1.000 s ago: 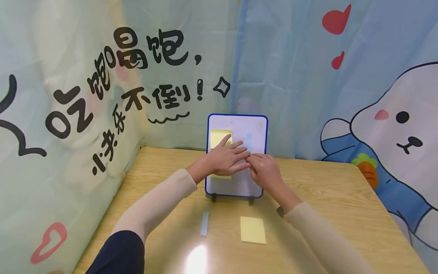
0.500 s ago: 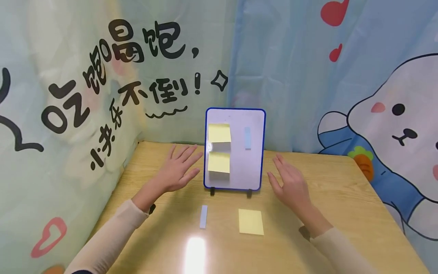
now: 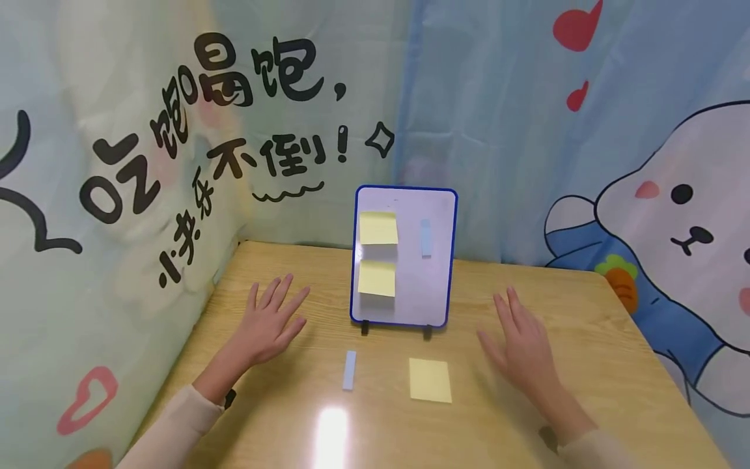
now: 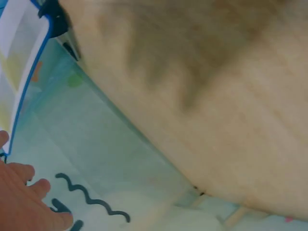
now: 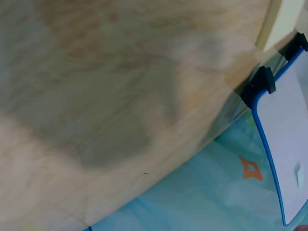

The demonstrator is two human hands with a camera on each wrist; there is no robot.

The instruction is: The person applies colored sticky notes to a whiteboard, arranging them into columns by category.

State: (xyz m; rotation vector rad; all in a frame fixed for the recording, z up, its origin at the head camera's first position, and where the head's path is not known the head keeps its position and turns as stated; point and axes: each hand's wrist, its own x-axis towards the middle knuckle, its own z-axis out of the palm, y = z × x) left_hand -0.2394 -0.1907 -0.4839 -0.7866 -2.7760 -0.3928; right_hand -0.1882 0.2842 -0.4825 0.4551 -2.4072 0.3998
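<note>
A small whiteboard point(image 3: 422, 286) with a blue frame stands upright on black feet near the back of the table. Two yellow sticky notes, an upper sticky note point(image 3: 378, 229) and a lower sticky note point(image 3: 377, 279), are stuck on its left half. A narrow blue strip point(image 3: 426, 238) clings to its upper right. My left hand point(image 3: 263, 331) hovers left of the board with fingers spread, holding nothing. To the board's right, my right hand point(image 3: 523, 346) has straight fingers and holds nothing. In the left wrist view, part of my left hand point(image 4: 29, 199) shows beside the board's edge.
On the table point(image 3: 586, 326), a pale blue strip point(image 3: 349, 370) lies in front of the board, with a yellow sticky note point(image 3: 430, 380) to its right. A printed curtain point(image 3: 469, 130) hangs behind and along the left side.
Both hands have come off the whiteboard and drawn apart, the left one to the left, the right one to the right, and both back toward me. The notes and narrow strip on the board are now uncovered.
</note>
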